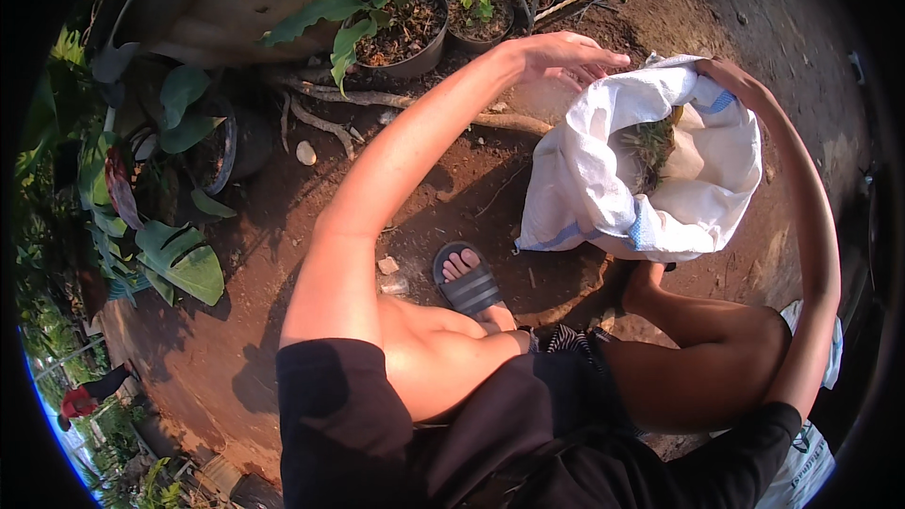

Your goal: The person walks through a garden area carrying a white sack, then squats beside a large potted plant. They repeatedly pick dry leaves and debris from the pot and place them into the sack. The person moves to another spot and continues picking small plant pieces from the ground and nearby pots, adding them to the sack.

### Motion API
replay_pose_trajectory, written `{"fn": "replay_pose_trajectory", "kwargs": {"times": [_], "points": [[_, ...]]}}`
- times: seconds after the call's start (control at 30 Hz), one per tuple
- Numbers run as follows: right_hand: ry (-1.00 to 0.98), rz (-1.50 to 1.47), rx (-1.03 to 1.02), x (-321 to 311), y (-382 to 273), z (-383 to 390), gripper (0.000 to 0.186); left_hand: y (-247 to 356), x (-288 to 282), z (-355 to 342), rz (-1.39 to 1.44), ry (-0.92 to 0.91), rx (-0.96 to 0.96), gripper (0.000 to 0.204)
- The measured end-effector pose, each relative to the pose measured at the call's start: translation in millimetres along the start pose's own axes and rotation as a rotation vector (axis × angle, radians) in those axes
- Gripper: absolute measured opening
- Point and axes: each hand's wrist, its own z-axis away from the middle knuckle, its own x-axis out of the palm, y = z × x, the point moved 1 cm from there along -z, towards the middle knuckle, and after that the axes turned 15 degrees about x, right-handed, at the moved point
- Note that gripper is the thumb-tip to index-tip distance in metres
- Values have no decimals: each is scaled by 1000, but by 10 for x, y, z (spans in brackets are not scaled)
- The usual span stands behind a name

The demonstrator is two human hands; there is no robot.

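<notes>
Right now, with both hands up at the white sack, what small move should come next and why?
Probably close the left hand on the near rim of the white sack. It hovers open just above the rim, while the right hand seems to grip the far edge. The mouth gapes over grassy clippings, so a second grip would likely steady it.
</notes>
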Motion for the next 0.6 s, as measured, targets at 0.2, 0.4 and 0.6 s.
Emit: {"fn": "replay_pose_trajectory", "kwargs": {"times": [0.2, 0.4, 0.6], "points": [[-6, -21, 171, 13, 133, 11, 39, -557, -709, 320, -834, 323, -179, 30], [-31, -1, 219, 17, 175, 49, 44, -1142, -666, 500, -1312, 130, 1, 32], [39, 157, 191, 57, 138, -41, 57, -1200, -757, 412, -1269, 122, -9, 37]]}}
